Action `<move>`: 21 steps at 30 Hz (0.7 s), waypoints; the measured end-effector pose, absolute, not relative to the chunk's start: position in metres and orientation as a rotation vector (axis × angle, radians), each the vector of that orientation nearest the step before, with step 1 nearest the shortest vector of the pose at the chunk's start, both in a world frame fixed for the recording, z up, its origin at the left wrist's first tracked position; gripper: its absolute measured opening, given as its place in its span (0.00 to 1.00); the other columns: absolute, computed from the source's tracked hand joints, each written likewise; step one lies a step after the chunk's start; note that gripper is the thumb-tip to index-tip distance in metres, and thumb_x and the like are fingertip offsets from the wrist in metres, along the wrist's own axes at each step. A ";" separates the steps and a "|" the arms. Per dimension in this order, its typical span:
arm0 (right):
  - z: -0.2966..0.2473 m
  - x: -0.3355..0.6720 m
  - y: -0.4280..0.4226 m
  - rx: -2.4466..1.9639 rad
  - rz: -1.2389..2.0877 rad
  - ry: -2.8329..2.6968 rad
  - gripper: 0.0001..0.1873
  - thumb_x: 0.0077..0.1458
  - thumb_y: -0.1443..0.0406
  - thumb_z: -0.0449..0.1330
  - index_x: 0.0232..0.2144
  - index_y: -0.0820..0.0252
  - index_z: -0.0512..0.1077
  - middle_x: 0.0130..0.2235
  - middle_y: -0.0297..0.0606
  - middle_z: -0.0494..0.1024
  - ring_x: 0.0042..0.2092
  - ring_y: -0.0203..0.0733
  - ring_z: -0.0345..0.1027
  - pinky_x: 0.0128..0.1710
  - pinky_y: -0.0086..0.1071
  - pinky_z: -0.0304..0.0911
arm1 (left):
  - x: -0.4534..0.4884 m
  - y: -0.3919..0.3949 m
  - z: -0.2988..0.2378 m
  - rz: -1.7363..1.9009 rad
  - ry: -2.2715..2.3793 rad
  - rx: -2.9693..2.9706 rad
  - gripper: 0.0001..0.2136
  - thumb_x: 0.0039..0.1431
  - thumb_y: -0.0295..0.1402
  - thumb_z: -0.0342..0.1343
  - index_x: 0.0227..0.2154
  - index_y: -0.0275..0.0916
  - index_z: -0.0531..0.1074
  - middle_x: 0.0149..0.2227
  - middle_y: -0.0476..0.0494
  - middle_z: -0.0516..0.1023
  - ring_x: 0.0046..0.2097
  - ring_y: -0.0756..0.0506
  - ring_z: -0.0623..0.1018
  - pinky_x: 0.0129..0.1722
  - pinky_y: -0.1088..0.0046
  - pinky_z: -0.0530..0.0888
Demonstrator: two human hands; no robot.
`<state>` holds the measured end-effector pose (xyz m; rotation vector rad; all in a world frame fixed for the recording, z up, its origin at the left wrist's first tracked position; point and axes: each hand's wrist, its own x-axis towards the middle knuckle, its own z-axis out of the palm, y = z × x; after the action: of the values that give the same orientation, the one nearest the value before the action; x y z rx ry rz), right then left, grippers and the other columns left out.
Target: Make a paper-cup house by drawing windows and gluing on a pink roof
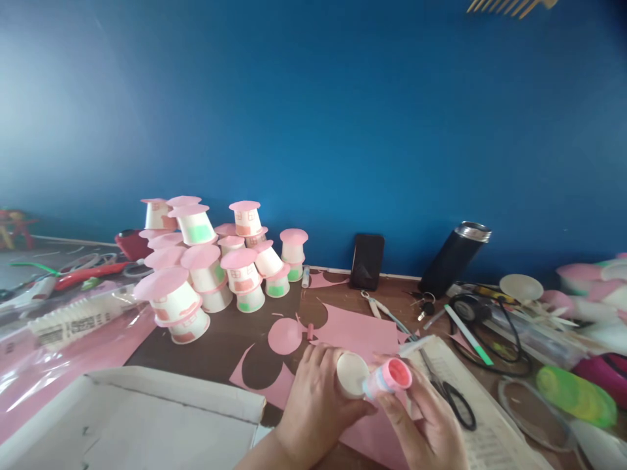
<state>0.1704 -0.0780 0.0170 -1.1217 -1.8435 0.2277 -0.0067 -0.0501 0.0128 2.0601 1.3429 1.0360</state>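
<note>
My left hand (313, 405) is closed around a small white paper cup (351, 374), its flat bottom facing me. My right hand (421, 424) grips a glue stick (389, 378) with a pink end, held sideways against the cup. Both hands hover low over pink paper sheets (360, 333) on the brown table. A cut pink paper circle (285, 335) lies just beyond my left hand. A pile of finished cup houses with pink round roofs (210, 267) stands at the back left.
A white cardboard box (137, 411) lies at the front left. Scissors (448, 391), pliers (377, 305), a white-green pen (469, 335), a black phone (367, 261) and a dark tumbler (453, 258) lie along the blue wall. Cables, lids and clutter fill the right side.
</note>
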 end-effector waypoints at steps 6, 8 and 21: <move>0.008 0.174 -0.079 -1.219 0.189 -1.734 0.17 0.62 0.63 0.55 0.53 0.53 0.67 0.50 0.42 0.77 0.51 0.49 0.72 0.49 0.36 0.69 | -0.006 -0.051 0.006 1.107 1.391 2.114 0.33 0.33 0.41 0.74 0.45 0.39 0.68 0.44 0.38 0.73 0.47 0.34 0.73 0.47 0.48 0.72; 0.006 0.175 -0.077 -1.213 0.203 -1.753 0.17 0.62 0.63 0.56 0.53 0.53 0.67 0.50 0.41 0.77 0.51 0.48 0.72 0.48 0.35 0.69 | -0.005 -0.052 0.001 1.161 1.377 2.158 0.37 0.33 0.36 0.73 0.49 0.39 0.66 0.45 0.36 0.72 0.49 0.33 0.72 0.48 0.47 0.72; 0.009 0.172 -0.079 -1.257 0.179 -1.704 0.17 0.63 0.62 0.54 0.53 0.54 0.67 0.49 0.44 0.76 0.50 0.49 0.72 0.47 0.36 0.69 | -0.006 -0.055 0.017 1.056 1.272 2.076 0.15 0.46 0.26 0.58 0.39 0.41 0.70 0.39 0.43 0.76 0.42 0.39 0.73 0.44 0.54 0.72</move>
<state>0.1718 -0.0791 0.0095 -1.2571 -1.7037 0.1792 -0.0060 -0.0547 0.0168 2.0764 1.2723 1.0562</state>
